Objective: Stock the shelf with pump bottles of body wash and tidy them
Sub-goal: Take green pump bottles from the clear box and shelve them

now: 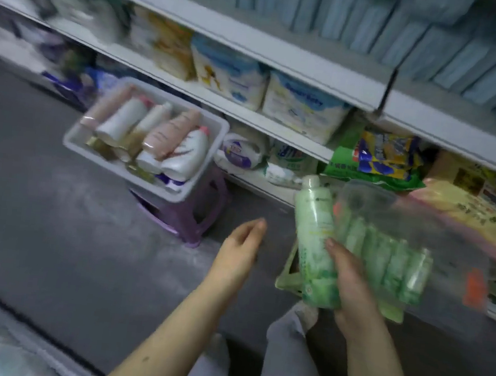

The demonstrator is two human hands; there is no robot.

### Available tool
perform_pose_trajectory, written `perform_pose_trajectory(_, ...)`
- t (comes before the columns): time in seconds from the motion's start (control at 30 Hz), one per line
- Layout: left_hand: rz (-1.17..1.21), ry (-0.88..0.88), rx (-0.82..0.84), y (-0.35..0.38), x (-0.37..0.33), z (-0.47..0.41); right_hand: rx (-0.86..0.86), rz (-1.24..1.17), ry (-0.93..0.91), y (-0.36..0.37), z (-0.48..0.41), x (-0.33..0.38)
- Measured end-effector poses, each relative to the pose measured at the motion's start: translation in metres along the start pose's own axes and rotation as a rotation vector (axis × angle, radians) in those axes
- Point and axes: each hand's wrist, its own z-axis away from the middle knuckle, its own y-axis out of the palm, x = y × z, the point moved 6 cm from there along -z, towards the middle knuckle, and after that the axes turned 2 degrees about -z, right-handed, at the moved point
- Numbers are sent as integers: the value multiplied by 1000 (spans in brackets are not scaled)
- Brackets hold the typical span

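Note:
My right hand (349, 276) grips a tall light-green bottle (315, 235) near its lower half and holds it tilted in front of the bottom shelf. Right beside it, several more green bottles (386, 262) lie side by side in a clear plastic bin (438, 240). My left hand (239, 248) hovers over the floor to the left of the held bottle, fingers apart, holding nothing. A white basket (91, 145) on a purple stool (203, 213) holds several white and pink bottles (159, 137) lying down. The view is blurred.
White shelf boards (257, 43) run across the view with baby-product packs (302, 107) on the middle level and blue packs (413, 30) above. Green and yellow bags (376, 162) fill the bottom shelf. The grey floor (50, 227) stretches left; my knees (284, 346) are below.

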Motion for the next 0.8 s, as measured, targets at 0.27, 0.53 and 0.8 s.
perform_pose_trajectory(0.27,248,326,-155,-146,-129,77,444,140,-126,184,86,72)
perform_pose_trajectory(0.53,342,477,-206,-202,-204,65,731,158,-175,283,88,130)
perform_pose_trajectory(0.8,289,523,-267,-234,-289,20,777,128,-323,345,41,206)
